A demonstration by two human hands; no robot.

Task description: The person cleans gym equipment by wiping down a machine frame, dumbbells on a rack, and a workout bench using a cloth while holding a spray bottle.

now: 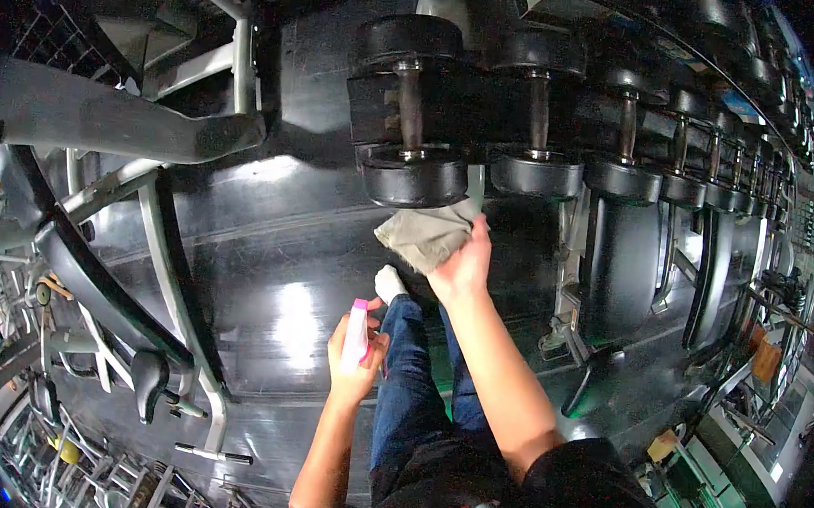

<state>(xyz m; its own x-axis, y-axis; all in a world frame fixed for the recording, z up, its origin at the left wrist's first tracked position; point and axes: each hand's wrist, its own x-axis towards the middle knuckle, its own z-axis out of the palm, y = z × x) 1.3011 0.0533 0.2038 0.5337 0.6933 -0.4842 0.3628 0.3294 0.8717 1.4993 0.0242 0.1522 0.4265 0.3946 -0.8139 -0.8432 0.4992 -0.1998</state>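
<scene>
My right hand [462, 262] holds a greyish-beige cloth [425, 236], bunched with its far edge close under the near head of a black dumbbell [415, 179]. Whether the cloth touches that dumbbell I cannot tell. In my left hand [356, 354], lower down by my leg, is a pink and white spray bottle [355, 335], its pink top pointing away from me. My fingers wrap around the bottle's body. The dumbbell lies with its metal handle pointing away from me, at the left end of a row on a rack.
Several more dumbbells [535, 173] continue the row to the right, with a padded bench [625, 263] below them. Grey-framed exercise machines [153, 222] stand on the left. Dark, shiny flooring [294, 326] lies beneath, and my white shoe [388, 283] shows near the bottle.
</scene>
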